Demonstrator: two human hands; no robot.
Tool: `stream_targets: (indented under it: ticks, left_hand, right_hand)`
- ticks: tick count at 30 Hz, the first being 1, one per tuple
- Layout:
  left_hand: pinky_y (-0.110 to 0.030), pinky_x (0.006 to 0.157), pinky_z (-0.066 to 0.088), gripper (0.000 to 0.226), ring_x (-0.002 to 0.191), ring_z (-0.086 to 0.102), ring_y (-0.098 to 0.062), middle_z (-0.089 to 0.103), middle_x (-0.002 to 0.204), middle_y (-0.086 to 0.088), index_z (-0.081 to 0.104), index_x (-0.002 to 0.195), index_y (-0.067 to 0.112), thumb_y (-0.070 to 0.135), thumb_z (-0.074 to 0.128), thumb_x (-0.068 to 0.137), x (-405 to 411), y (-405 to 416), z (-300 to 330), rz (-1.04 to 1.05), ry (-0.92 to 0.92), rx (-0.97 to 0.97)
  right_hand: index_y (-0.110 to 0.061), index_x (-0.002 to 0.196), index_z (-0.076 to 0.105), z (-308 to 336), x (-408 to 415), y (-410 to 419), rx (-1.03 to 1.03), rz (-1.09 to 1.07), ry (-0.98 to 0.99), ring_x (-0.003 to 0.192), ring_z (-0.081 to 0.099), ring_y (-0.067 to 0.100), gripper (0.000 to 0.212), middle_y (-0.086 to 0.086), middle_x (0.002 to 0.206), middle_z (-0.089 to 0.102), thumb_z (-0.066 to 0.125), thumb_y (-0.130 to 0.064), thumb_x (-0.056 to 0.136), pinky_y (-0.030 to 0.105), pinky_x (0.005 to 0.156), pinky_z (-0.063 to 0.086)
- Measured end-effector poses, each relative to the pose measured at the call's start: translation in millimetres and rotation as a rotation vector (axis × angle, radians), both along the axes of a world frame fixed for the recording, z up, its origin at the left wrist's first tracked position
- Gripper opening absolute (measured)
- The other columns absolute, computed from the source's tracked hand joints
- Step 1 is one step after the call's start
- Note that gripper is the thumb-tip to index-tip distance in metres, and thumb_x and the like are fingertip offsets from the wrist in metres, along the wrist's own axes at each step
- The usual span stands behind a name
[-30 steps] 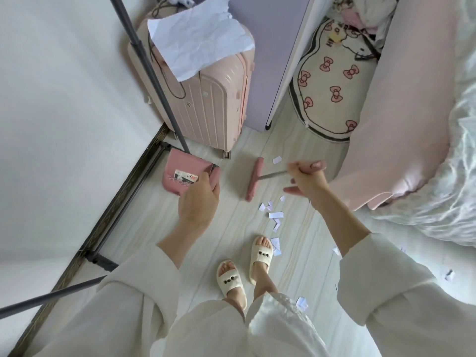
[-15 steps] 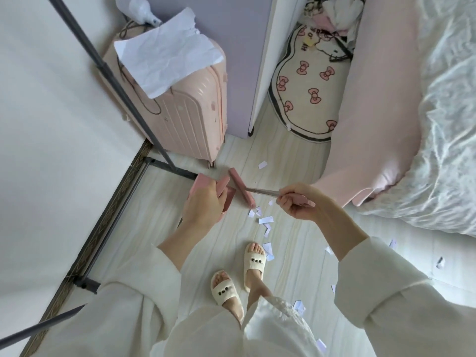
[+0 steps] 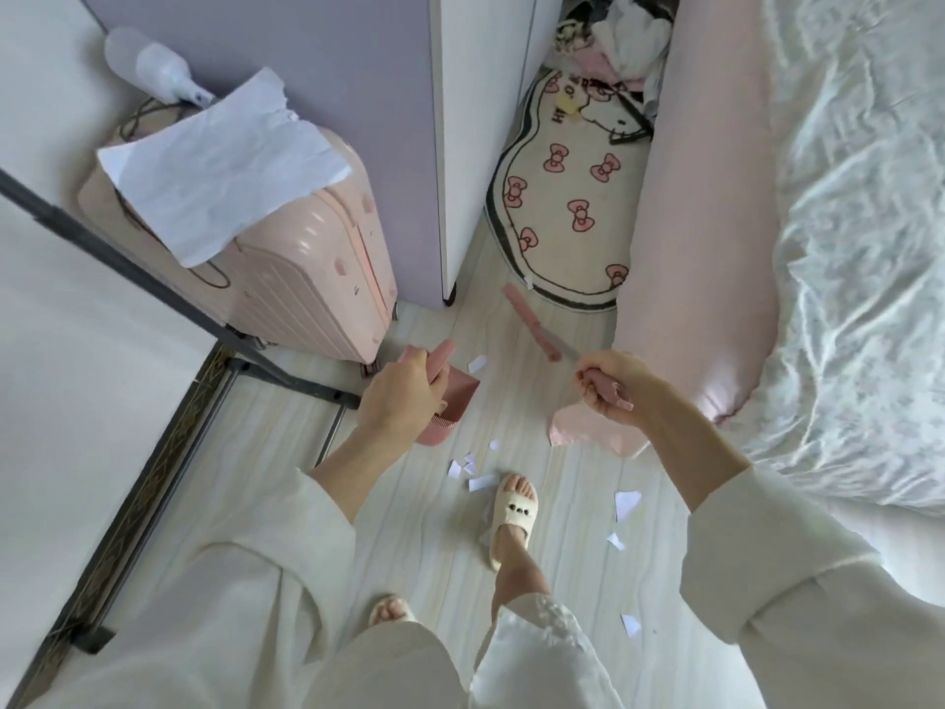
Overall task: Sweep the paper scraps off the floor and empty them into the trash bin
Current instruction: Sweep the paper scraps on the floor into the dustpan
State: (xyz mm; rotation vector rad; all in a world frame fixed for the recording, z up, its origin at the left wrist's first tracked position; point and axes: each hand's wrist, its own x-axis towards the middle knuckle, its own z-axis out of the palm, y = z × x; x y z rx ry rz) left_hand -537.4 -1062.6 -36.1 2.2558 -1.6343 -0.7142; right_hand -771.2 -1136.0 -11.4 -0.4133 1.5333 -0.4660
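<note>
My left hand (image 3: 396,396) grips the handle of a pink dustpan (image 3: 444,401), held tilted just above the pale wooden floor. My right hand (image 3: 611,383) grips the handle of a pink broom; its head (image 3: 529,322) is out ahead near the rug's edge. Several white paper scraps (image 3: 473,470) lie on the floor between the dustpan and my front foot, one (image 3: 476,364) lies beside the dustpan, and more (image 3: 626,504) lie to the right. No trash bin is in view.
A pink suitcase (image 3: 317,278) with a crumpled paper sheet on top stands left of a purple cabinet (image 3: 358,120). A dark metal rack frame (image 3: 286,373) runs along the left wall. A cartoon rug (image 3: 567,212) and a bed with pink skirt (image 3: 705,248) are on the right.
The broom head swung away from the dustpan, forward toward the rug. My left hand raised and tilted the dustpan. One foot stepped forward and the view shifted left.
</note>
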Motion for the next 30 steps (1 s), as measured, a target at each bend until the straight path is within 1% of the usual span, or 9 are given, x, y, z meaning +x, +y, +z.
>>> stream_targets:
  ticks: [3, 7, 10, 15, 17, 19, 23, 27, 30]
  left_hand:
    - [-0.036, 0.059, 0.048, 0.029, 0.068, 0.059, -0.031, 0.051, 0.068, -0.004, 0.044, 0.079, 0.012, 0.037, 0.047, 0.093, -20, -41, -2, 0.011, -0.019, 0.019]
    - [-0.032, 0.059, 0.041, 0.03, 0.069, 0.057, -0.028, 0.056, 0.076, -0.011, 0.054, 0.088, 0.007, 0.036, 0.048, 0.092, -38, -88, -7, 0.011, -0.087, 0.05]
    - [-0.031, 0.06, 0.04, 0.032, 0.072, 0.057, -0.028, 0.059, 0.081, -0.015, 0.054, 0.092, 0.005, 0.036, 0.047, 0.092, -42, -107, -12, -0.01, -0.139, 0.09]
    - [-0.031, 0.058, 0.039, 0.03, 0.07, 0.054, -0.027, 0.051, 0.072, -0.007, 0.054, 0.094, 0.005, 0.034, 0.047, 0.093, -52, -122, -17, 0.066, -0.064, 0.156]
    - [-0.032, 0.058, 0.041, 0.03, 0.071, 0.057, -0.029, 0.054, 0.072, -0.008, 0.052, 0.088, 0.005, 0.034, 0.047, 0.093, -55, -126, -19, 0.079, -0.041, 0.162]
    - [-0.034, 0.062, 0.045, 0.03, 0.075, 0.058, -0.03, 0.057, 0.077, -0.01, 0.052, 0.09, 0.005, 0.035, 0.047, 0.093, -53, -128, -18, 0.087, -0.027, 0.171]
    - [-0.038, 0.069, 0.049, 0.032, 0.08, 0.06, -0.034, 0.06, 0.082, -0.013, 0.055, 0.102, 0.004, 0.033, 0.046, 0.093, -51, -136, -18, 0.05, -0.041, 0.173]
    - [-0.034, 0.063, 0.045, 0.033, 0.076, 0.06, -0.031, 0.053, 0.075, -0.007, 0.054, 0.099, 0.004, 0.035, 0.045, 0.094, -52, -133, -20, 0.051, -0.064, 0.162]
    - [-0.035, 0.063, 0.047, 0.031, 0.07, 0.059, -0.029, 0.054, 0.07, -0.004, 0.052, 0.093, 0.006, 0.035, 0.044, 0.094, -56, -130, -23, 0.079, -0.043, 0.175]
  right_hand:
    - [-0.004, 0.072, 0.045, -13, -22, -61, -0.013, 0.012, 0.06, 0.023, 0.043, 0.007, 0.021, 0.011, 0.064, 0.043, 0.042, 0.007, 0.09, 0.011, 0.029, 0.034]
    - [-0.006, 0.072, 0.043, -25, -39, -126, 0.008, 0.032, 0.082, 0.02, 0.039, 0.008, 0.024, 0.01, 0.063, 0.038, 0.038, 0.008, 0.092, 0.01, 0.027, 0.032]
    - [-0.008, 0.073, 0.042, -33, -48, -157, 0.031, 0.067, 0.088, 0.02, 0.039, 0.007, 0.025, 0.01, 0.063, 0.037, 0.036, 0.006, 0.093, 0.01, 0.027, 0.031]
    - [-0.01, 0.074, 0.041, -38, -58, -172, 0.134, 0.169, 0.069, 0.022, 0.04, 0.006, 0.024, 0.007, 0.064, 0.038, 0.035, 0.002, 0.094, 0.01, 0.027, 0.031]
    - [-0.011, 0.072, 0.041, -29, -67, -179, 0.161, 0.211, 0.058, 0.023, 0.04, 0.005, 0.025, 0.006, 0.064, 0.039, 0.036, -0.002, 0.094, 0.01, 0.026, 0.032]
    - [-0.01, 0.073, 0.041, -16, -71, -183, 0.164, 0.213, 0.031, 0.023, 0.04, 0.004, 0.023, 0.005, 0.064, 0.04, 0.035, -0.005, 0.095, 0.01, 0.026, 0.032]
    - [-0.009, 0.073, 0.042, -5, -73, -178, 0.133, 0.238, 0.085, 0.023, 0.041, 0.003, 0.023, 0.006, 0.063, 0.042, 0.036, -0.003, 0.094, 0.01, 0.027, 0.032]
    - [-0.011, 0.073, 0.042, -18, -64, -189, 0.047, 0.233, 0.121, 0.021, 0.04, 0.005, 0.026, 0.009, 0.065, 0.039, 0.036, 0.004, 0.093, 0.01, 0.027, 0.032]
    - [-0.012, 0.073, 0.04, -35, -54, -204, -0.009, 0.291, 0.2, 0.02, 0.039, 0.007, 0.026, 0.009, 0.065, 0.04, 0.036, 0.006, 0.091, 0.009, 0.029, 0.032]
